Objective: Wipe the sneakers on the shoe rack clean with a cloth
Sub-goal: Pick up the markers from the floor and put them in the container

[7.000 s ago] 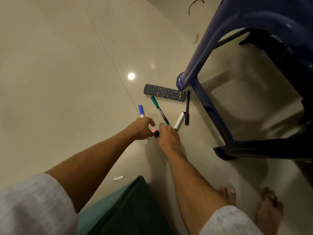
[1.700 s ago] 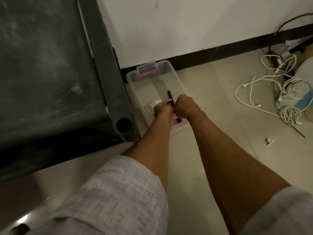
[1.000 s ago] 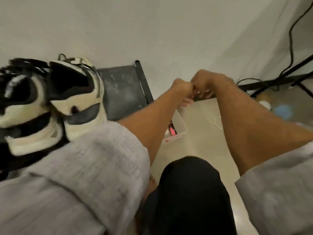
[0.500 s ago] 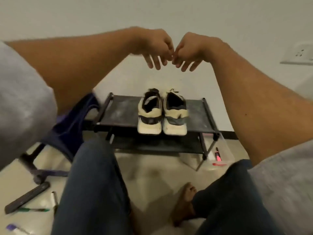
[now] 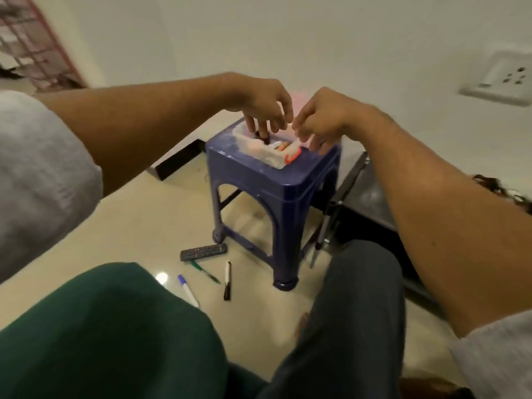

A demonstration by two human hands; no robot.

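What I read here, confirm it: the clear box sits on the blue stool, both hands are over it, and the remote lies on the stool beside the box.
Not quite. The head view shows the remote on the floor beside the blue stool, not on it. The clear box does sit there, left hand and right hand over it.

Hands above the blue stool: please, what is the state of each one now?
Left hand: open, fingers hanging loosely over the clear box, holding nothing visible.
Right hand: open, fingers loosely curled, nothing seen in it.
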